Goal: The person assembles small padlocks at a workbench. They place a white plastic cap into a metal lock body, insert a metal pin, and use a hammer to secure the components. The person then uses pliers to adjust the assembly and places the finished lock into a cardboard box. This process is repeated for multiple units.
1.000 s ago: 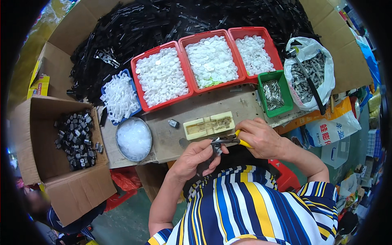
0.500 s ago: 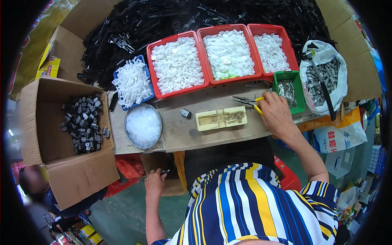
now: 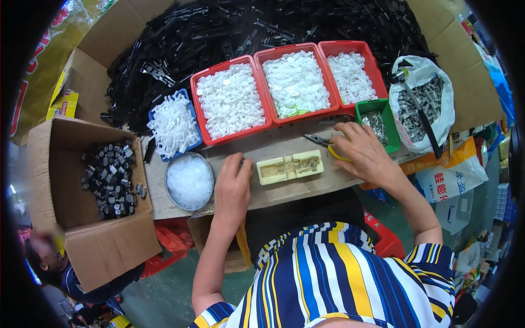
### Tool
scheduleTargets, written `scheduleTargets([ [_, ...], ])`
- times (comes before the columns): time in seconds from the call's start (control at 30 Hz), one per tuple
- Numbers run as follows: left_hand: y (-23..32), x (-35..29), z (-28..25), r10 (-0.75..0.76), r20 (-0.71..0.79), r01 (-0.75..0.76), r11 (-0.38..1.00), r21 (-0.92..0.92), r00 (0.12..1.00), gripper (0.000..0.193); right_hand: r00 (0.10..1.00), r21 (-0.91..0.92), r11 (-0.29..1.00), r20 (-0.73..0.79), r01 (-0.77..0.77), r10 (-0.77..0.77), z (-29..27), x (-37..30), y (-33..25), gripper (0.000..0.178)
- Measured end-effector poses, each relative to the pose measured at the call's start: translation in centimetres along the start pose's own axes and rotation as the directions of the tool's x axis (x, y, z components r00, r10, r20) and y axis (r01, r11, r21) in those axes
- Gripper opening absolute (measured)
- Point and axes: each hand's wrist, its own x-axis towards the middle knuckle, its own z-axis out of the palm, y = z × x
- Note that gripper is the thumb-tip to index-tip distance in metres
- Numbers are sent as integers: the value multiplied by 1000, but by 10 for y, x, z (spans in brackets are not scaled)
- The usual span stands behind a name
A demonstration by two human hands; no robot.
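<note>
Near the middle of the frame the left hand (image 3: 233, 183) lies palm down on the brown worktop (image 3: 284, 191), its fingers loosely together and flat, holding nothing, with the fingertips just beside the left end of a cream-coloured rectangular jig block (image 3: 290, 167) that lies lengthwise at the centre. To the right of the block, the right hand (image 3: 363, 154) rests over a pair of yellow-handled pliers (image 3: 324, 143); the fingers are curled over the handles, and the dark metal nose pokes out to the left, lying on the worktop. Whether the hand truly grips the handles or only covers them cannot be told. Just right of that hand stands a small green bin (image 3: 377, 121) of metal parts, and beyond it, at the right of the frame, a white plastic bag (image 3: 424, 106) holds grey metal pieces with a dark strap across it. Along the upper edge of the worktop sit three red trays (image 3: 262, 82) filled with white plastic parts, and to their left a small blue tray (image 3: 174, 124) of white pieces. Below the blue tray is a round metal bowl (image 3: 189, 181) of clear bits, close to the left hand. A large heap of black plastic strips (image 3: 229, 27) fills the top of the frame. At the left, an open cardboard box (image 3: 82, 218) holds dark assembled pieces (image 3: 109, 177).
</note>
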Motion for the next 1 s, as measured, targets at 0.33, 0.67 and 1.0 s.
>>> scheduleTargets([
  [0.33, -4, 7, 10, -208, 79, 222, 937, -269, 975, 21, 958, 51, 999, -288, -4, 19, -20, 167, 82, 9],
  [0.67, -11, 15, 19, -281, -68, 267, 951, -158, 957, 17, 940, -215, 971, -340, -100, 22, 45, 300, 122, 21],
  [1.0, -2, 3, 20, -320, -80, 298, 931, -211, 944, 27, 877, -153, 981, -480, -116, 29, -22, 259, 128, 16],
])
